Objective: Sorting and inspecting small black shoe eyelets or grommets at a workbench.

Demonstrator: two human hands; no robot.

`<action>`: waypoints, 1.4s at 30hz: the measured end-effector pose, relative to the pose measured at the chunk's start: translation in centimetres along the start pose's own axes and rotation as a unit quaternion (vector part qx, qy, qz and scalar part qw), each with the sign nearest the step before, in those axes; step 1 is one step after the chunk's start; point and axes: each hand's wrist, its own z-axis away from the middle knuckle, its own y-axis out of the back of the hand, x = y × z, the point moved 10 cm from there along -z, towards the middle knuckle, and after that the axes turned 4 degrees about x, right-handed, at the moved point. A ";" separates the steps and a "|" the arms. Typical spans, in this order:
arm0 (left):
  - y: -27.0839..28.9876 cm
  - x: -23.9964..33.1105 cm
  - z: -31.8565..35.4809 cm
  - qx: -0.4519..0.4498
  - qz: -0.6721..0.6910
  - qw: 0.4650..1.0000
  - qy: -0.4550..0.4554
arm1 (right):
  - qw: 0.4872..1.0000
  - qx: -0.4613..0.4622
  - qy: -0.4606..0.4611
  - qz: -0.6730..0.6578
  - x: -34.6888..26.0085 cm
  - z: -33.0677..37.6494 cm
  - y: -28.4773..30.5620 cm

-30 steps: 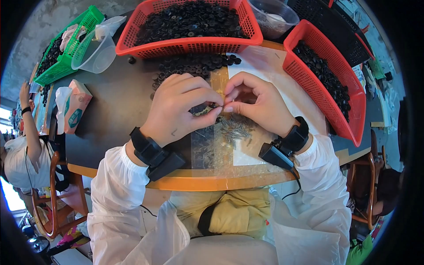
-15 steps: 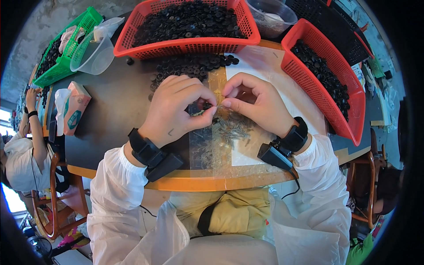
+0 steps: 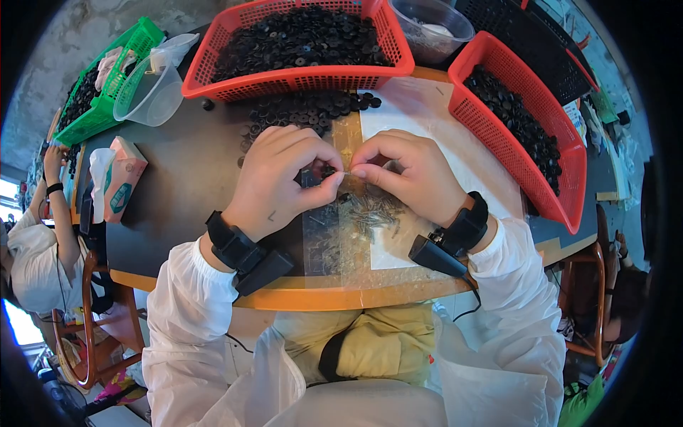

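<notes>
My left hand (image 3: 277, 178) and my right hand (image 3: 416, 171) meet over the table. Each is closed in a fingertip pinch. Between the fingertips shows a thin, pale, shiny piece (image 3: 346, 173), too small to name surely; both pinches touch it. A small dark part shows inside the curl of my left fingers, partly hidden. Just below my fingertips lies a heap of thin metal pins (image 3: 373, 211). Beyond my hands, black discs with centre holes (image 3: 313, 109) are spread on the table, some hidden behind my left hand.
A red basket of black discs (image 3: 299, 73) stands at the far side, another red basket (image 3: 519, 121) at the right. Far left are a green basket (image 3: 107, 107), a clear tub (image 3: 151, 99) and a tissue pack (image 3: 122, 181). A person (image 3: 46, 249) sits beyond, left.
My right fingertips have come closer to my left ones, and my right hand has shifted slightly left and down. My left hand has barely moved. The pinches stay closed.
</notes>
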 end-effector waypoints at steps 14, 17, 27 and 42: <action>-0.4 -0.4 0.0 -0.003 0.043 0.999 0.020 | 0.967 0.028 0.124 0.222 -3.0 0.3 0.1; 0.1 0.4 -0.2 0.009 0.015 1.000 -0.011 | 0.966 0.026 0.133 0.221 -3.1 0.3 -0.1; 0.1 0.4 0.0 0.007 -0.024 1.000 -0.017 | 0.972 -0.004 0.134 0.192 -2.6 0.3 -0.3; 0.4 0.0 0.0 0.013 -0.038 0.999 -0.009 | 0.983 0.036 0.114 0.137 -2.7 0.1 0.8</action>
